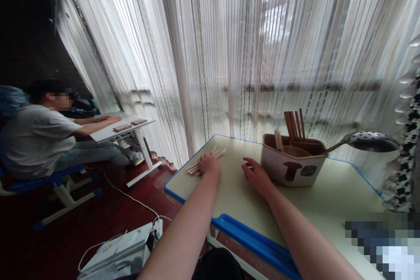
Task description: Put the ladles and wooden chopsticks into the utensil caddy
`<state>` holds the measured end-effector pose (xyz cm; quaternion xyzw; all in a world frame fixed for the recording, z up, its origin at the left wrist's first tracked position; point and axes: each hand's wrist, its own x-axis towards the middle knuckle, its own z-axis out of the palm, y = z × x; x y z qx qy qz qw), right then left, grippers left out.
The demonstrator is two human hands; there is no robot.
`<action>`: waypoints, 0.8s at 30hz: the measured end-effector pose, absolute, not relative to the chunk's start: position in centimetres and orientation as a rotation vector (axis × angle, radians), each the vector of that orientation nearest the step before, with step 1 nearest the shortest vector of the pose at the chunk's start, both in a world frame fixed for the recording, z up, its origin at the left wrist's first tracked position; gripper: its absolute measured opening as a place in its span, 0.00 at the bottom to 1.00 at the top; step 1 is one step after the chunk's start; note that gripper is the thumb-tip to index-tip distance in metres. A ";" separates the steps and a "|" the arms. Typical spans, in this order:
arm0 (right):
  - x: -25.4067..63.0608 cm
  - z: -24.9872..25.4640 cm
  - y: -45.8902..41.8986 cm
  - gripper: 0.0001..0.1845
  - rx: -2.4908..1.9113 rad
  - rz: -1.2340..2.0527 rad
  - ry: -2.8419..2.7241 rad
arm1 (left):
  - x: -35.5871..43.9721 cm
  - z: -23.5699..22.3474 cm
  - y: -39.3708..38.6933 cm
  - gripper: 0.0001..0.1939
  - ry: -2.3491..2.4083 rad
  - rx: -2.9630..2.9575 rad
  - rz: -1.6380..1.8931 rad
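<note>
My left hand [210, 164] is closed over a bundle of thin, paper-wrapped chopsticks [194, 169] lying at the left side of the cream tabletop [243, 201]. Their ends stick out on both sides of the hand. My right hand [257, 175] rests on the table with its fingers apart and nothing in it, just left of a utensil holder [288, 168]. Brown chopsticks [294, 125] stand upright in the holder's back compartment. At its front left are some lighter sticks [278, 141]. A slotted metal ladle [372, 141] leans out over the right rim.
A raised blue edge [252, 240] runs along the table's front. Sheer curtains [213, 52] hang behind. On the left, a person [42, 135] sits at a white table [113, 129] with small brown blocks [122, 128]. White equipment with cables [121, 249] stands on the floor.
</note>
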<state>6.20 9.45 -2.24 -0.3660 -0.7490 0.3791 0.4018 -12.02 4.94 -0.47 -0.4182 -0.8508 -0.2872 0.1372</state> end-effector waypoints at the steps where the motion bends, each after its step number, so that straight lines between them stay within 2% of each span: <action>1: 6.2 -2.3 9.5 0.23 -0.925 0.965 -1.888 | -12.0 -0.4 4.9 0.15 -2.459 -1.209 -0.834; 8: 6.2 -2.4 9.7 0.22 -0.928 1.024 -1.852 | -12.5 0.0 4.9 0.18 -2.519 -1.219 -0.897; 17: 6.3 -2.6 9.8 0.21 -0.926 0.990 -1.854 | -12.2 0.6 4.5 0.17 -2.575 -1.259 -0.572; 24: 6.2 -2.7 9.8 0.20 -0.925 1.005 -1.834 | -11.8 0.9 3.8 0.16 -2.489 -1.249 -0.661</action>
